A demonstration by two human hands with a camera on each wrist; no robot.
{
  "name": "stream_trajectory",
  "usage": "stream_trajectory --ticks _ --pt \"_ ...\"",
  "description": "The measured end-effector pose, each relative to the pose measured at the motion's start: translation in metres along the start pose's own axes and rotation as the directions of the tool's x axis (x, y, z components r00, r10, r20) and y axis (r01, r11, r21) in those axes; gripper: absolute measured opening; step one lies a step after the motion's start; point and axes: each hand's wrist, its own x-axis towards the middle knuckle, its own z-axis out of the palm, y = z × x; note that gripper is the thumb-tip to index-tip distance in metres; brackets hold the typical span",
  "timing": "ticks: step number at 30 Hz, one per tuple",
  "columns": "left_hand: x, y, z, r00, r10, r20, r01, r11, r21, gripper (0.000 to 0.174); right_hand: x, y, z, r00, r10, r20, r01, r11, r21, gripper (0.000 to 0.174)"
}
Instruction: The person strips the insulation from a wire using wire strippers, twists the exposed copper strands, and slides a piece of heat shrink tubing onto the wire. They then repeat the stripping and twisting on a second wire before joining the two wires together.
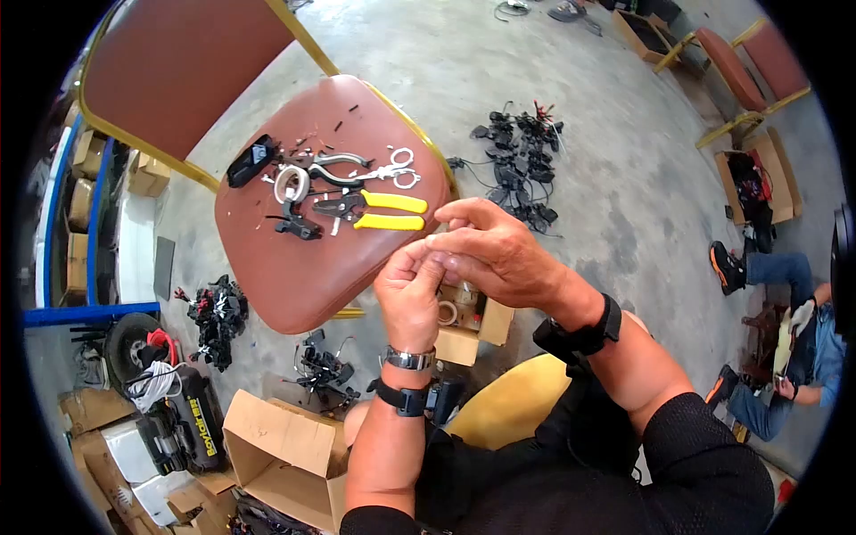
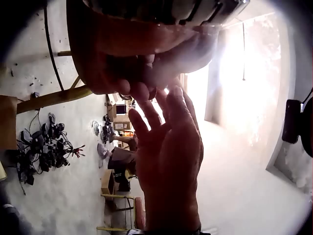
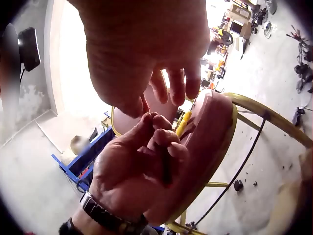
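Over the front corner of the chair seat [image 1: 267, 259], my left hand [image 1: 412, 290] and right hand [image 1: 504, 254] meet at the fingertips. The left thumb and forefinger pinch a small thin piece, mostly hidden by the fingers; I cannot tell its kind. From the right wrist view, the left hand [image 3: 139, 166] has its other fingers curled in. The right hand [image 3: 151, 54] brings thumb and forefinger together at the same spot, its other fingers extended. On the seat nearest the hands lie yellow-handled wire strippers [image 1: 383, 211]. Scissors [image 1: 397, 169], pliers [image 1: 339, 169] and a tape roll [image 1: 291, 184] lie beyond.
A black case [image 1: 251, 160] and small scraps also lie on the seat. Piles of black cabled parts [image 1: 517, 165] are on the floor. Open cardboard boxes [image 1: 276, 446] stand below the hands and left. A seated person [image 1: 802, 348] is at the right.
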Motion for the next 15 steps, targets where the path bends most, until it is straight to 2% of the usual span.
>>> stream_trajectory --ticks 3,4,9,11,15 --pt "-0.003 0.001 -0.003 0.999 0.029 0.022 -0.03 0.999 0.04 0.012 0.001 0.01 0.004 0.992 0.093 -0.085 -0.075 0.977 0.199 0.027" --pt "-0.003 0.002 -0.003 0.999 0.03 0.015 -0.03 0.999 0.038 0.012 0.006 0.0 -0.001 0.965 0.255 -0.052 -0.232 0.933 0.276 0.029" --pt "-0.004 0.012 -0.01 0.993 0.049 -0.111 -0.041 0.996 0.075 0.012 0.02 0.019 0.013 0.988 0.117 -0.099 -0.118 0.993 -0.01 0.035" --pt "-0.005 0.018 -0.016 0.984 0.058 -0.166 -0.048 0.997 0.069 0.012 0.027 0.019 0.021 0.995 0.043 -0.091 -0.057 0.986 -0.16 0.037" --pt "-0.003 0.023 -0.038 0.969 0.065 -0.24 -0.066 0.998 0.002 0.009 0.041 0.015 0.043 0.998 0.004 -0.068 -0.024 0.952 -0.305 0.046"
